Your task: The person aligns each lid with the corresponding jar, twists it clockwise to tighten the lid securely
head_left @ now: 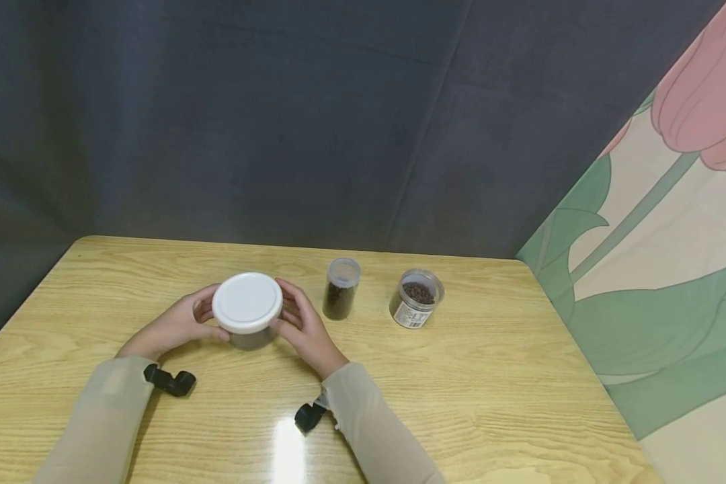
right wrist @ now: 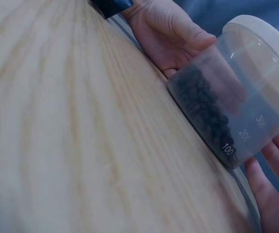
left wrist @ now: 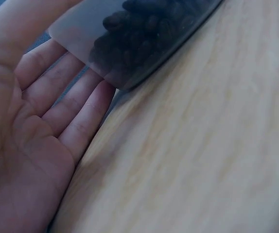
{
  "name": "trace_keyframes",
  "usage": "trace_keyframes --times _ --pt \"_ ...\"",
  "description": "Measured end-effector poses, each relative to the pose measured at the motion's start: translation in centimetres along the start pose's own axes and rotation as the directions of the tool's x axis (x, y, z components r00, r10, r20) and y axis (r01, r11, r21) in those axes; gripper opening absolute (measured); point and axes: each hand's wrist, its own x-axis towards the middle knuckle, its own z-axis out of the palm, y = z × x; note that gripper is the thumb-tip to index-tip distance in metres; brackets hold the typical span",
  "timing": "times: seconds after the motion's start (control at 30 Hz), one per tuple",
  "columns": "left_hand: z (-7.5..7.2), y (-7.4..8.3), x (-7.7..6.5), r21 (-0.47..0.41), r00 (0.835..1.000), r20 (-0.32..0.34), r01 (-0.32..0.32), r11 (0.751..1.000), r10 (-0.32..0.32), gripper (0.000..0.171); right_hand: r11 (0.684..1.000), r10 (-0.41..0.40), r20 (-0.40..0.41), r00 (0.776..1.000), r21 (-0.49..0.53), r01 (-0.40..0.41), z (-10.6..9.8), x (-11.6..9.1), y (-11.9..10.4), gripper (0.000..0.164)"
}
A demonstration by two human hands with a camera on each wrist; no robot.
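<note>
A translucent jar point(right wrist: 227, 87) with a white lid point(head_left: 248, 301) stands on the table, held between both hands. Dark beans point(right wrist: 200, 99) lie in its lower part, and printed measuring marks show on its wall in the right wrist view. My left hand point(head_left: 178, 326) grips its left side, thumb at the front and fingers reaching behind. From the right, my right hand point(head_left: 307, 333) curls round the jar with its thumb in front. The left wrist view shows the left fingertips against the jar's wall, close to the wooden tabletop.
A tall clear jar point(head_left: 341, 289) with dark contents stands just right of the right hand. Further right is a wider open-topped jar point(head_left: 416, 298) with brown bits and a label. A dark curtain point(head_left: 278, 134) hangs behind the wooden table point(head_left: 490, 376); a flowered wall covering point(head_left: 671, 302) is at right.
</note>
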Motion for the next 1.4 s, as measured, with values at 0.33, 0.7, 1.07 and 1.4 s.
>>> trace_keyframes --times 0.33,0.7,1.07,1.4 --pt "-0.05 -0.21 -0.03 -0.002 1.000 0.009 0.010 1.000 -0.010 0.091 0.998 0.058 -0.035 0.998 0.014 -0.058 0.12 -0.14 -0.29 0.066" --pt "-0.10 -0.09 -0.12 -0.018 1.000 0.020 0.004 1.000 -0.004 0.089 0.998 0.062 -0.012 0.998 -0.006 -0.062 -0.07 -0.06 -0.13 0.087" --pt "0.05 0.09 -0.06 0.020 1.000 0.018 -0.020 1.000 0.020 0.088 0.998 0.052 0.017 0.998 -0.048 -0.051 -0.02 -0.13 -0.25 0.075" --pt "0.08 0.13 -0.19 0.054 1.000 0.010 0.010 0.998 -0.010 0.092 0.993 0.042 -0.059 0.997 -0.108 -0.048 0.59 0.23 0.00 0.074"
